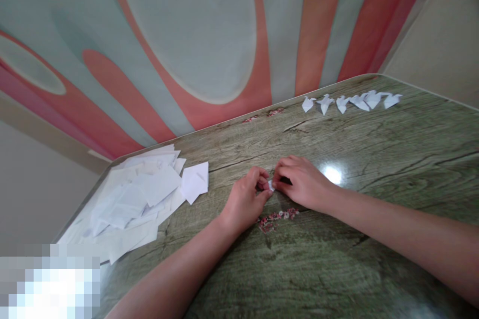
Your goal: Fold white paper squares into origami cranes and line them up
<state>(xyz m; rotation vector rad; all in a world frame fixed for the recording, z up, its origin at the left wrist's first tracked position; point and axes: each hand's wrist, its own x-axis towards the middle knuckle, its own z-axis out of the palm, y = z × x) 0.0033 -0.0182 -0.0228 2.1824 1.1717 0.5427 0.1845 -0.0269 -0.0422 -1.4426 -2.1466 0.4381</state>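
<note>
Between my two hands, near the middle of the table, is a small folded white piece of paper (pixel 271 185), mostly covered by fingers. My left hand (pixel 249 193) pinches its left side between thumb and fingers. From the right, my right hand (pixel 299 182) closes its thumb and fingertips on the other side. How the paper is folded cannot be made out. Along the far right of the table stand several white folded paper cranes (pixel 342 104) in a row.
A spread pile of loose white paper sheets (pixel 130 199) covers the left end of the wood-grain table (pixel 337 269). Beside it lie a few white paper squares (pixel 195 179). Behind the table's back edge rises a wall with a coral and grey pattern (pixel 187 35).
</note>
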